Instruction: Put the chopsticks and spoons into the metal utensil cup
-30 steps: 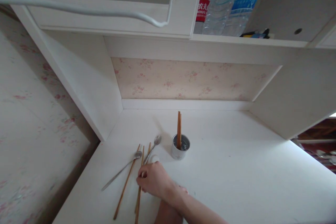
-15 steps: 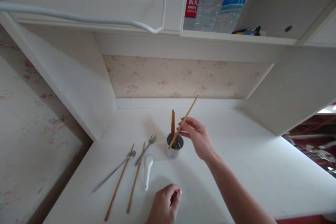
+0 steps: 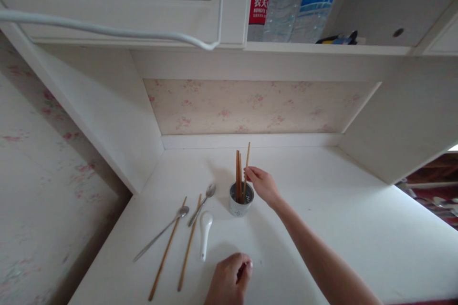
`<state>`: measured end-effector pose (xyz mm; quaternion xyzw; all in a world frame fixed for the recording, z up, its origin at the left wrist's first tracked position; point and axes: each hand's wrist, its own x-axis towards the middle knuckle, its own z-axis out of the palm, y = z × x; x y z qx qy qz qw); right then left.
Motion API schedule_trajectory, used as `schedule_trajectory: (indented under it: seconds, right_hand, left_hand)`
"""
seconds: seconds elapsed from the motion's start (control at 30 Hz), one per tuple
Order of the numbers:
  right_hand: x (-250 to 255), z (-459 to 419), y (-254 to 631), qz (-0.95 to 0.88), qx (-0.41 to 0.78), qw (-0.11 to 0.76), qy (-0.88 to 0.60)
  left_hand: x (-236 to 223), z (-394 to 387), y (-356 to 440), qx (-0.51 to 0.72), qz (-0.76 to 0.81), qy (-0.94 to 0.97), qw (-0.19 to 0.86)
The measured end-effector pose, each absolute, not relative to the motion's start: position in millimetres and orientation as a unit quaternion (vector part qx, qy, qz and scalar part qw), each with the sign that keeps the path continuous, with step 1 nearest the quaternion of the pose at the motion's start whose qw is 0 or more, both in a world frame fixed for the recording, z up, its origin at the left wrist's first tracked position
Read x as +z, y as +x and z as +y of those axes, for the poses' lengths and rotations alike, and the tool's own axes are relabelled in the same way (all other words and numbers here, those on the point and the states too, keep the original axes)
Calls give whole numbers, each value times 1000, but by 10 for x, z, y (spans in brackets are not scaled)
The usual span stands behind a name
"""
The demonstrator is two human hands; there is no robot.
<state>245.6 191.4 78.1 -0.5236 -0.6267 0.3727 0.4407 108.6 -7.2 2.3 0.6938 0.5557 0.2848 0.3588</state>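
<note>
A small metal utensil holder (image 3: 240,201) stands on the white desk (image 3: 322,228) with three wooden chopsticks (image 3: 238,175) upright in it. My right hand (image 3: 261,184) pinches the rightmost chopstick (image 3: 246,158), which stands in the holder. Resting near the desk's front edge, my left hand (image 3: 229,280) is loosely curled with nothing visible in it. To its left lie two wooden chopsticks (image 3: 167,249), a white ceramic spoon (image 3: 205,233) and two metal spoons (image 3: 162,231).
The desk sits in a white alcove with floral wallpaper (image 3: 246,107) behind. A shelf above holds water bottles (image 3: 296,2). A white cable (image 3: 107,31) runs across the upper cabinet. Side panels close in left and right.
My right hand picked a chopstick off the desk, carried it to the holder and stood it upright inside. My left hand came to rest near the front edge.
</note>
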Motion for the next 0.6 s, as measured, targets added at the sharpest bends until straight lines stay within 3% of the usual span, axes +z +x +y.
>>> schedule_trajectory:
  seconds: [0.6]
  right_hand:
    - [625, 1775, 2416, -702, 309, 362, -529]
  left_hand:
    - [59, -70, 1108, 285, 558, 699, 344]
